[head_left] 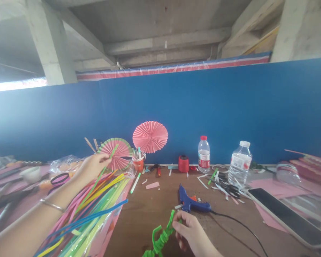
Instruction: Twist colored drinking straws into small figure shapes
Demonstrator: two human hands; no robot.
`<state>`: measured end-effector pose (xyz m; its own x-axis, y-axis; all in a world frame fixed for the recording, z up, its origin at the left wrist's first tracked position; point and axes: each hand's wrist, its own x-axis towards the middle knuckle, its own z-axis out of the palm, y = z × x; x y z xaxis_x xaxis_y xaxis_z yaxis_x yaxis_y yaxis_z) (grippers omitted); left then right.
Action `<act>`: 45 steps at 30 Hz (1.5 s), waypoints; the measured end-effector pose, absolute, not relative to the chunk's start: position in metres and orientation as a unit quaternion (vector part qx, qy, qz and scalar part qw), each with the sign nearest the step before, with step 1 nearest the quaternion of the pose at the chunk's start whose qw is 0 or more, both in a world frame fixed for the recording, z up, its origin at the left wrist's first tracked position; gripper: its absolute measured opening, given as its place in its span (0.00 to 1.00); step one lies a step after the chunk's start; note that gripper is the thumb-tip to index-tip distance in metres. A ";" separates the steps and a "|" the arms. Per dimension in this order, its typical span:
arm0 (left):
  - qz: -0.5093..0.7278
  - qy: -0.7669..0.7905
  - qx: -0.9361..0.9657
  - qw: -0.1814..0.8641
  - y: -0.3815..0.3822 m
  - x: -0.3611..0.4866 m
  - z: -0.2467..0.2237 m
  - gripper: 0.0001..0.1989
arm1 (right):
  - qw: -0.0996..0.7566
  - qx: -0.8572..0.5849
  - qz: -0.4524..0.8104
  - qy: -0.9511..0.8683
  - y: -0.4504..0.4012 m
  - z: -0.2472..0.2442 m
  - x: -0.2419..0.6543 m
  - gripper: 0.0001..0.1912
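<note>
My left hand (98, 163) reaches out over the far end of a bundle of colourful pipe cleaners (95, 210). Its fingers are pinched on a long green pipe cleaner (113, 151), which slants down toward the bundle. Near the front edge of the view, my right hand (189, 228) is closed on the upper end of a bright green shape of coiled pipe cleaners (161, 241). One end of that shape curls up to the left, and its bottom runs out of view. Just beyond my right hand lies a blue glue gun (194, 204) with its cord trailing right.
Paper fans (150, 137) stand by an orange pen cup (138, 163) at the back. Red ribbon spool (183, 164), small bottle (203, 157) and larger bottle (240, 166) line the blue partition (176, 100). Black scissors (228, 185) lie among paper scraps; a phone (286, 214) lies right.
</note>
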<state>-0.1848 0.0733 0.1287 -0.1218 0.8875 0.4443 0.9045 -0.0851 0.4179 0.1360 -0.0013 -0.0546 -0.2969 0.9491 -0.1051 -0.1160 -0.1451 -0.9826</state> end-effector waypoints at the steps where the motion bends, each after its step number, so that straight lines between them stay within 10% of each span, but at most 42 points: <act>1: -0.341 -0.664 -0.665 0.014 0.071 -0.178 0.138 0.15 | 0.424 -0.413 0.633 -0.499 -0.001 -0.054 0.136 0.14; 11: -0.521 -0.517 -0.676 0.072 0.001 -0.092 0.201 0.12 | 0.419 -0.393 0.655 -0.491 -0.005 -0.045 0.136 0.08; 22: -0.458 -0.470 -0.622 -0.428 -0.019 -0.028 0.075 0.13 | 0.438 -0.414 0.531 -0.596 -0.015 -0.024 0.136 0.18; 32: -0.375 -0.479 -0.674 -0.419 -0.031 0.011 0.027 0.07 | 0.558 -0.406 0.525 -0.499 -0.019 0.008 0.147 0.16; 39: -0.182 -0.631 -0.743 -0.129 -0.011 -0.024 -0.010 0.23 | 0.647 -0.329 0.562 -0.397 -0.014 0.055 0.185 0.10; 45: -0.171 -0.633 -0.728 -0.201 0.002 -0.036 -0.027 0.06 | 0.653 -0.325 0.484 -0.483 -0.018 0.095 0.207 0.13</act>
<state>-0.0358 0.0019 -0.0271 0.1399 0.9902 -0.0059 0.8527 -0.1174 0.5091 0.2071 -0.0182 0.0950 0.0654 0.9464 0.3162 -0.3180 0.3202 -0.8924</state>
